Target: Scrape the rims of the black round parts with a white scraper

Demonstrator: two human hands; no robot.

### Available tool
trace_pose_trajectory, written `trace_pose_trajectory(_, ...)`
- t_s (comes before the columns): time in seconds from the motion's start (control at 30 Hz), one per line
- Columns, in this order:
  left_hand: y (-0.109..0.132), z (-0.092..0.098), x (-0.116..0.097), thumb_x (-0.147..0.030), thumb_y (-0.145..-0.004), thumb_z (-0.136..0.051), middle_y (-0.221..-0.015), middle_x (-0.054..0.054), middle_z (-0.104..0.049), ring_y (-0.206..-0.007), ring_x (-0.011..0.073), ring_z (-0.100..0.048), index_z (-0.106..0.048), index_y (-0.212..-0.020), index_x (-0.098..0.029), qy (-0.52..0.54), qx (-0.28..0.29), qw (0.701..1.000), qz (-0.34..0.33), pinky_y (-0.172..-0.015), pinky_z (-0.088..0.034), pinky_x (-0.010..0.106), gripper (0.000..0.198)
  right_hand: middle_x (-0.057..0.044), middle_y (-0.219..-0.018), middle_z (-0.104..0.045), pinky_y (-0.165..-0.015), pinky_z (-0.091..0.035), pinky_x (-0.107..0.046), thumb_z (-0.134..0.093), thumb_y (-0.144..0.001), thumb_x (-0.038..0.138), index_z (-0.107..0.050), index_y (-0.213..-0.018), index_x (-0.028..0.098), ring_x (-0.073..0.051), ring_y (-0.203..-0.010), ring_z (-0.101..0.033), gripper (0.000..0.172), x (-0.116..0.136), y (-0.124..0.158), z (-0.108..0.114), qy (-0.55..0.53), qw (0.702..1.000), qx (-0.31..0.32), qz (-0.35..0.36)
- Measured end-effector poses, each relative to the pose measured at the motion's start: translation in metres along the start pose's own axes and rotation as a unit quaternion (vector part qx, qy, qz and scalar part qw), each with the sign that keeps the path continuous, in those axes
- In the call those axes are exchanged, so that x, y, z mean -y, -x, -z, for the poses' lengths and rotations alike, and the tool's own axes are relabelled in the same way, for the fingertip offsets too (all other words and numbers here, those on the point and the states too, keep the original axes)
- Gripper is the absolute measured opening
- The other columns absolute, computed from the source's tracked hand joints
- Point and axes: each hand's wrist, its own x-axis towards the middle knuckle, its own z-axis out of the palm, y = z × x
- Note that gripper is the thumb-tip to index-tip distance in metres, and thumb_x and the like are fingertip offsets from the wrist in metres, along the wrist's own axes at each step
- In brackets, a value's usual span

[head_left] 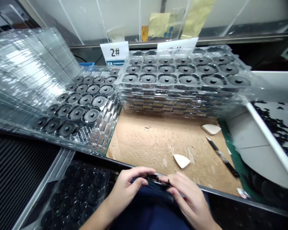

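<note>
My left hand [126, 188] and my right hand [188, 196] meet just below the table's front edge, over my lap. Both pinch a small black plastic part [156, 181] between their fingertips. The fingers of each hand are curled around it, and much of the part is hidden by them. A sheet of brown cardboard [158, 143] lies on the table right beyond the hands.
A stack of clear trays holding black round parts [182, 80] stands at the back. A tilted tray [81, 105] lies at the left, with another tray [79, 191] lower left. Two white wedge pieces [181, 160], a pen [222, 156] and a white bin of black bits [276, 127] lie right.
</note>
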Motion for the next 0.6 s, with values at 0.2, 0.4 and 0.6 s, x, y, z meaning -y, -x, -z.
trace_pose_trajectory(0.2,0.013,0.014,-0.002,-0.033,-0.079,-0.059,-0.073,0.007,-0.075,-0.069,0.0196,-0.068,-0.074,-0.076,-0.017,-0.053,-0.059,0.997,0.009,-0.066,-0.052,0.027,0.022,-0.003,-0.069,-0.062,-0.058,-0.049,-0.024,-0.037,-0.095,0.036,-0.060,-0.087,0.019,-0.016,-0.064,-0.061,0.029,-0.008,0.003,-0.009,-0.045,0.996,0.081,-0.002)
trace_pose_trajectory(0.4,0.039,0.090,-0.041,-0.018,-0.081,-0.057,-0.118,0.004,-0.066,-0.111,0.0203,-0.058,-0.068,-0.096,-0.026,-0.282,-0.354,0.870,-0.193,-0.100,-0.041,0.038,0.020,-0.001,-0.080,-0.067,-0.065,-0.050,-0.020,-0.043,-0.094,0.028,-0.060,-0.104,0.025,-0.013,-0.072,-0.064,0.020,-0.011,0.004,-0.014,-0.045,0.991,0.125,-0.021)
trace_pose_trajectory(0.6,0.014,0.168,-0.037,-0.033,-0.087,-0.043,-0.123,0.014,-0.061,-0.126,0.0332,-0.043,-0.066,-0.080,-0.017,-0.534,-0.439,0.720,-0.060,-0.106,-0.026,0.058,0.028,-0.001,-0.080,-0.067,-0.066,-0.049,-0.020,-0.045,-0.092,0.020,-0.061,-0.100,0.024,-0.014,-0.073,-0.064,0.019,-0.015,0.008,-0.025,-0.017,0.989,0.146,-0.013)
